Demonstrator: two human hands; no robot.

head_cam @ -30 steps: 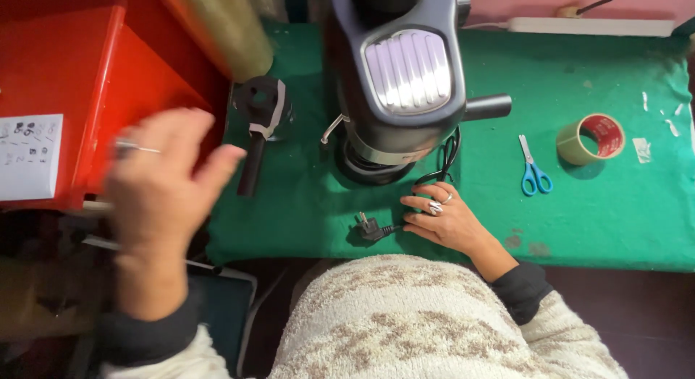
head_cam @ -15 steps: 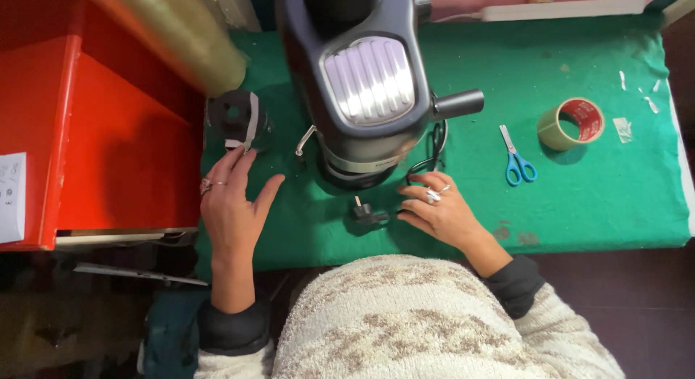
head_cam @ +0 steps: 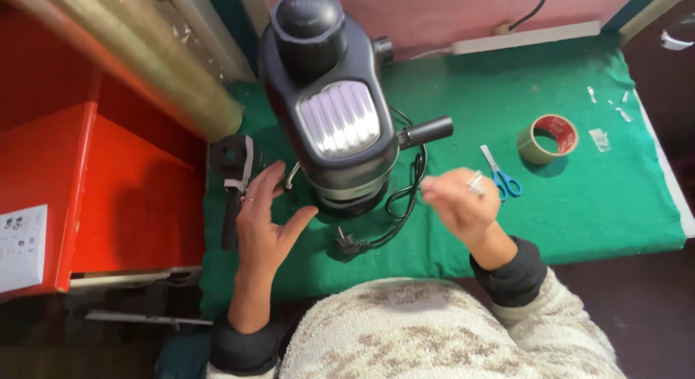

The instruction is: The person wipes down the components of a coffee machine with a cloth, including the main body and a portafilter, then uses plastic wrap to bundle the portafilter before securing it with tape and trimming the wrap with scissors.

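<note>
A black espresso machine [head_cam: 329, 104] stands on a green cloth-covered table [head_cam: 579, 205]. Its black power cord with plug [head_cam: 347, 243] lies in front of it. My left hand [head_cam: 266, 220] is open, fingers spread, just left of the machine's base and next to a black portafilter [head_cam: 233, 176] with a white strap. My right hand [head_cam: 456, 201] hovers blurred to the right of the machine, above the cloth, fingers loosely curled and holding nothing that I can see.
Blue-handled scissors [head_cam: 499, 175] and a roll of brown tape [head_cam: 546, 139] lie on the right. A red box [head_cam: 108, 183] stands at the left, with a large roll of clear film [head_cam: 152, 60] above it. A white power strip [head_cam: 536, 35] lies along the back.
My right hand has lifted off the cord and moved right. My left hand came down from the red box to beside the machine. The view shifted slightly closer.
</note>
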